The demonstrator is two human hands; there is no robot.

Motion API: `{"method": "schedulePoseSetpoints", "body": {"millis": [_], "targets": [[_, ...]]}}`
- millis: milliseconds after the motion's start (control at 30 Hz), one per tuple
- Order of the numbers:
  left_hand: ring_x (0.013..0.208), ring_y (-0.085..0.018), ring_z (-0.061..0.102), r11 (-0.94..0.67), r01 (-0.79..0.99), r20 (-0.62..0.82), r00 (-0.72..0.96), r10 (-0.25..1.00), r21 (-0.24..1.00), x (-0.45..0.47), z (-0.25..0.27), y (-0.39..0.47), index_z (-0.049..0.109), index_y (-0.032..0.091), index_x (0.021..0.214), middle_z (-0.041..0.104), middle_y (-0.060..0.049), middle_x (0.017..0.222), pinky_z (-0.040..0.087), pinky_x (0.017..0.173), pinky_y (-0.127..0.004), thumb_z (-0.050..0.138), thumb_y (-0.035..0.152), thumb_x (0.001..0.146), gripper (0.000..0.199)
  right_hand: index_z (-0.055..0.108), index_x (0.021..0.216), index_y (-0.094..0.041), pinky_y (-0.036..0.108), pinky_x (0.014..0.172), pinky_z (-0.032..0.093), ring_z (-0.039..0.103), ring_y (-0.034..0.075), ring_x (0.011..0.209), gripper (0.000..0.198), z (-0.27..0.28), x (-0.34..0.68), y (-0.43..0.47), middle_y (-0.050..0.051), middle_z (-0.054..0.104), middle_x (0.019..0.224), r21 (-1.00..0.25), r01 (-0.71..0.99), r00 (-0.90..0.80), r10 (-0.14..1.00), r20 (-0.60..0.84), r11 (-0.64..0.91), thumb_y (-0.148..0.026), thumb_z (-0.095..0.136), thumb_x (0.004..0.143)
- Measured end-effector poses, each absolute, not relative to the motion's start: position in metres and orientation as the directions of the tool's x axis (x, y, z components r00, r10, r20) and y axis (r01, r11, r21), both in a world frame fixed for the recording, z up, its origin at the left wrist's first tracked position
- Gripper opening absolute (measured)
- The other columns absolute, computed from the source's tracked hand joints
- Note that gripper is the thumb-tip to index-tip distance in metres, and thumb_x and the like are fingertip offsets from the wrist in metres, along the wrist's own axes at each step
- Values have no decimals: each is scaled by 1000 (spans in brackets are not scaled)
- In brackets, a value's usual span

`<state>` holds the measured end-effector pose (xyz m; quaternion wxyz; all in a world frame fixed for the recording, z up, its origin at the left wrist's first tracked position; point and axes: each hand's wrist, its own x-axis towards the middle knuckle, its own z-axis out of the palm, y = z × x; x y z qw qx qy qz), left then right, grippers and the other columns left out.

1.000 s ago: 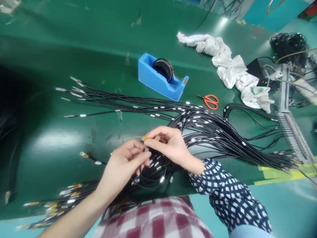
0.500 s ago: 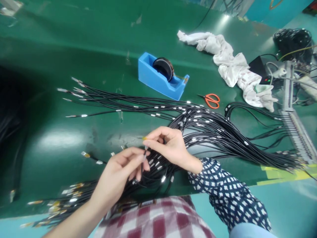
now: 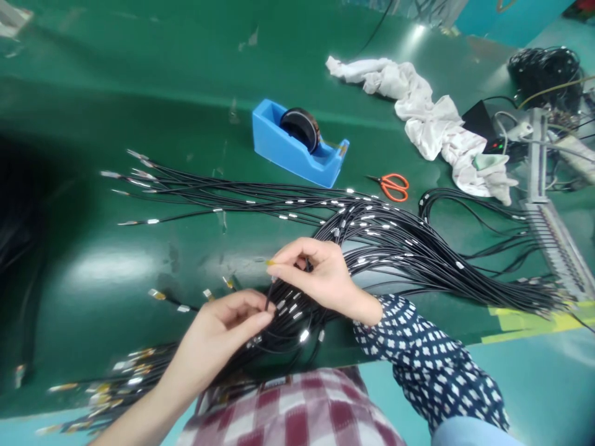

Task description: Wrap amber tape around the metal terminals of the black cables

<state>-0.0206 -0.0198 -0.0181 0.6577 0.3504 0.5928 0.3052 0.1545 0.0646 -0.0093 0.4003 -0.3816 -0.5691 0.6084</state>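
Note:
My left hand [image 3: 227, 325] is closed, thumb and forefinger pinching a thin black cable [image 3: 269, 296]. My right hand [image 3: 316, 269] is closed at the upper end of this same cable, with a small amber-yellow tip [image 3: 270, 262] showing at its fingertips. The cable's end is mostly hidden by the right fingers. Beneath and around both hands runs a thick bundle of black cables [image 3: 418, 260] with small white labels. Several taped cable ends [image 3: 134, 378] lie to the lower left, near my left forearm.
A blue tape dispenser [image 3: 292, 155] with a dark roll stands beyond the bundle. Orange-handled scissors [image 3: 394, 187] lie to its right. Crumpled white cloth [image 3: 427, 118] stretches across the green table [image 3: 162, 62]. A slotted metal rack [image 3: 560, 248] stands at the bundle's right end.
The left fingers have moved a little down the cable and closed into a tighter pinch. The right hand keeps its grip almost in place. The view has shifted slightly.

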Motion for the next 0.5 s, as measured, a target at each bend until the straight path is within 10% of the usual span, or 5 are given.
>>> {"method": "schedulePoseSetpoints", "body": {"millis": [267,500], "targets": [[35,-3,41,554,-129,-545,102,832,822,-12,-5,-6,54,17,91,68,1,64,26,38,-16,65,31,86,18,71,80,-17,27,69,50,61,13,76,5,-3,155,65,4,68,85,-973,-7,-393,895,214,230,-21,70,82],[34,-5,47,511,-241,-511,68,857,825,-9,-12,-9,49,22,111,68,3,64,32,38,-16,63,28,88,27,70,80,-17,25,58,42,48,10,63,11,-10,162,66,1,58,77,-998,14,-541,839,-56,-57,-28,71,82]]}}
